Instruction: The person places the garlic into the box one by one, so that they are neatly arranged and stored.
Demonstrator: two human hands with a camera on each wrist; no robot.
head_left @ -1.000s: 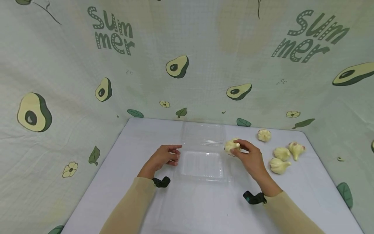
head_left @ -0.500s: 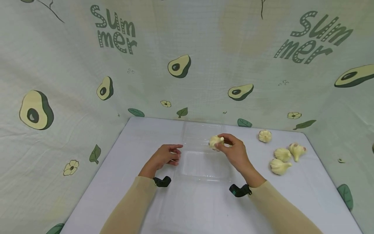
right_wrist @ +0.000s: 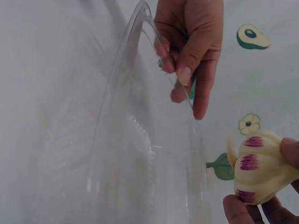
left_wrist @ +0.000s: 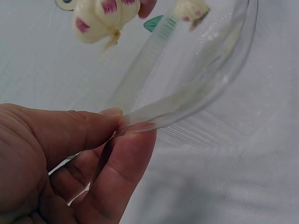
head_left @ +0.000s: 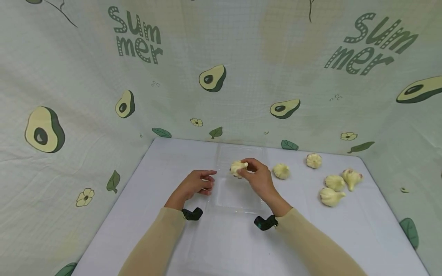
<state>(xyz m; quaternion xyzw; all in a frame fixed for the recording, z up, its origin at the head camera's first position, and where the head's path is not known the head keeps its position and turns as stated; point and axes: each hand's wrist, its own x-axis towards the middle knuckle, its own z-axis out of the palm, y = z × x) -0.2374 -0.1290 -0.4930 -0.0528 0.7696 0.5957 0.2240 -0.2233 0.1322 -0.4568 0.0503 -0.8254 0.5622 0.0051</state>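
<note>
While a pale green cloth printed with avocados and leaves (head_left: 241, 46) hangs behind the far edge, a white, cloth-covered tabletop (head_left: 221, 245) carries an open box of thin, clear plastic (head_left: 228, 199) near its middle, the box's far half reaching towards that edge. At the box's left side, the left hand (head_left: 196, 186) has thumb and forefinger pinched together on the rim; that grip is best firm but light, since such flimsy plastic probably slides or buckles easily. The right hand (head_left: 258, 176) is clamped by its fingertips on a cream garlic bulb with purple streaks (head_left: 237, 169), held in the air above the box, its stem towards the right. Doing this well likely calls for a steady carry: enough pressure to stop the rounded bulb rolling, clearance over the rim, and any descent gentle rather than a drop. Five similar bulbs sit on the tabletop: the nearest loose bulb (head_left: 281, 171) just beside the box's right edge, the other four loose bulbs (head_left: 334, 183) towards the far right corner.
</note>
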